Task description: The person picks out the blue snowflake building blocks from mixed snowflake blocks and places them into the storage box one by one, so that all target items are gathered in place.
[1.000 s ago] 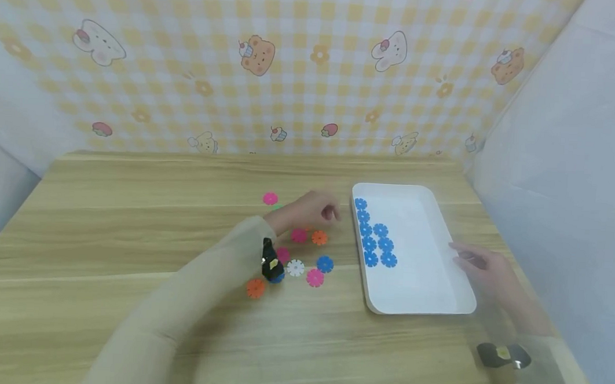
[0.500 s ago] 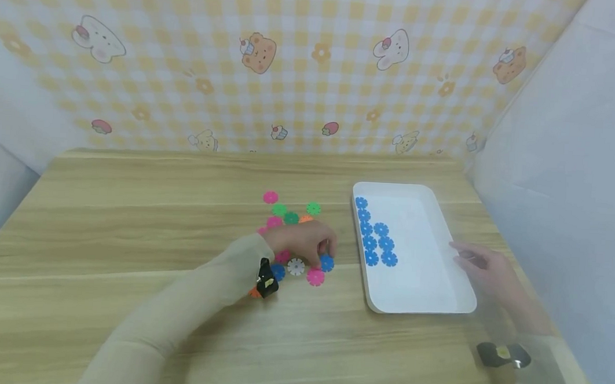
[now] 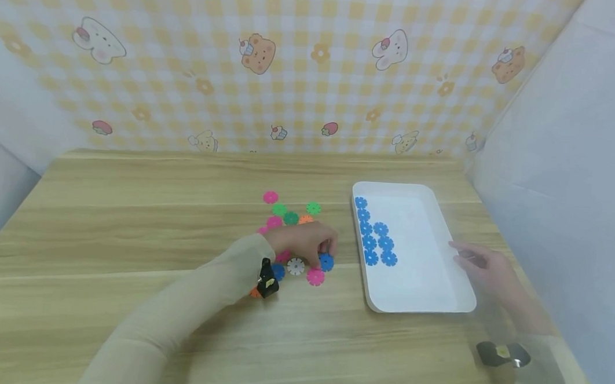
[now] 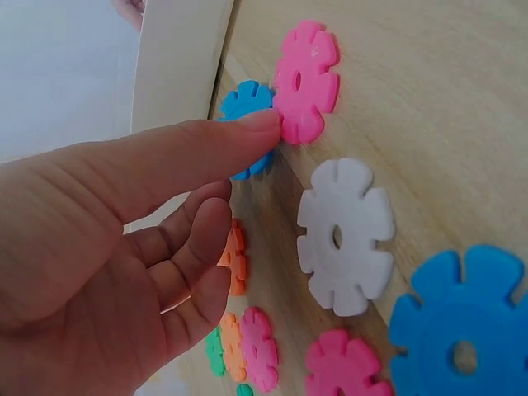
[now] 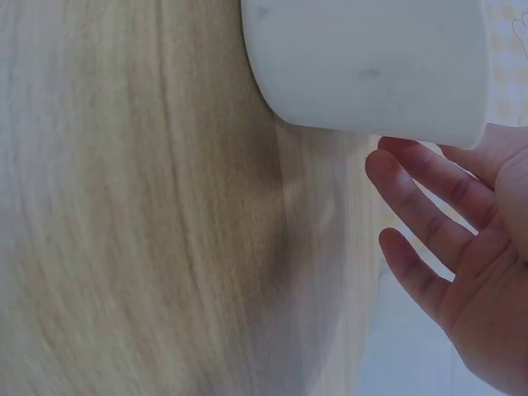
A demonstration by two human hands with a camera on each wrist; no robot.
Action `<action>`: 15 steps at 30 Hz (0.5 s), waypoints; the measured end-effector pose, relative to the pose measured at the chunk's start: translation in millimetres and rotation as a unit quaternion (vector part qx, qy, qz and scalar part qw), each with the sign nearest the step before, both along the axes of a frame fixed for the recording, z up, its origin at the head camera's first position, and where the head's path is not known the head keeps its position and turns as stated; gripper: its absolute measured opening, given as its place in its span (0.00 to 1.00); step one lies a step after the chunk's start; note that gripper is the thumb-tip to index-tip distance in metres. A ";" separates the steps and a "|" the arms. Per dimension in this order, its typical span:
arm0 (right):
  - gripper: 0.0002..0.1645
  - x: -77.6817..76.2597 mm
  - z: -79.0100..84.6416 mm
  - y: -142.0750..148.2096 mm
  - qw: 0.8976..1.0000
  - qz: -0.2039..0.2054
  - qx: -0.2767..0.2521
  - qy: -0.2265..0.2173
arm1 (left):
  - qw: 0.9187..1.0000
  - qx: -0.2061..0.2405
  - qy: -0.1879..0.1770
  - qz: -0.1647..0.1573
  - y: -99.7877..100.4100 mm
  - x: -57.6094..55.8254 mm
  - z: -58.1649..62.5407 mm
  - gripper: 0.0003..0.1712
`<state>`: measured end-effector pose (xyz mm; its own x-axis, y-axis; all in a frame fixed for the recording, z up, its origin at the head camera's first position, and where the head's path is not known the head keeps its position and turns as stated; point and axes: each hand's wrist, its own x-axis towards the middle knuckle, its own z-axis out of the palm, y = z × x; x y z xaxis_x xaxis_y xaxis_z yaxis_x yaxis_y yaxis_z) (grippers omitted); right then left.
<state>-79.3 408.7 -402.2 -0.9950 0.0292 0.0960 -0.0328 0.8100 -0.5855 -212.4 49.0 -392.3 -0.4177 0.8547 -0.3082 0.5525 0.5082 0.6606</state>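
Observation:
My left hand (image 3: 305, 240) reaches down among the scattered flower-shaped plastic discs, thumb and index finger at a blue disc (image 3: 326, 262). In the left wrist view the thumb lies across that blue disc (image 4: 246, 99), its tip right beside a pink disc (image 4: 307, 82); the other fingers curl loosely. A white disc (image 4: 345, 235) lies nearby. On the right, my right hand (image 3: 486, 271) holds the side of the white tray (image 3: 421, 307), thumb over the rim and fingers outside. Several blue discs (image 3: 385, 243) lie in two columns along the tray's left side.
Pink (image 3: 270, 197), green (image 3: 313, 208) and orange (image 3: 306, 219) discs lie around and behind my left hand, some hidden by it. Another blue disc (image 3: 278, 271) is beside the left wrist strap. A checked cloth (image 3: 313, 88) hangs behind the wooden table (image 3: 145, 206).
My left hand has come back from beside the tray's left edge, toward me, down to the blue disc, and stayed there over the last half second. The right hand keeps its place on the tray.

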 end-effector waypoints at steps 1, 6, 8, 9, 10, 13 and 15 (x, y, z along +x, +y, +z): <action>0.19 0.2 0.0 -0.3 1.000 0.000 0.000 0.001 | 1.000 0.001 0.003 -0.001 -0.1 0.1 -0.1 0.16; 0.19 0.3 -1.5 -0.6 1.000 0.001 -0.001 0.006 | 1.000 0.010 0.014 -0.001 -0.5 0.5 -0.6 0.16; 0.19 0.6 -1.4 -0.9 1.000 -0.001 -0.002 0.002 | 1.000 0.014 0.014 0.000 -0.8 0.6 -1.4 0.16; 0.20 0.8 -1.1 -1.1 1.000 -0.002 -0.001 0.000 | 1.000 0.016 0.013 0.000 -1.1 0.7 -1.5 0.15; 0.20 1.0 -0.7 -1.2 1.000 -0.003 -0.001 -0.002 | 1.000 0.018 0.012 0.000 -1.3 0.8 -1.6 0.15; 0.20 1.3 1.0 -1.8 1.000 -0.006 -0.003 -0.008 | 1.000 0.026 0.001 -0.004 -2.1 1.4 -2.0 0.14; 0.20 1.3 1.7 -1.6 1.000 -0.004 -0.004 -0.009 | 0.999 0.032 0.001 -0.011 -2.5 1.7 -1.7 0.12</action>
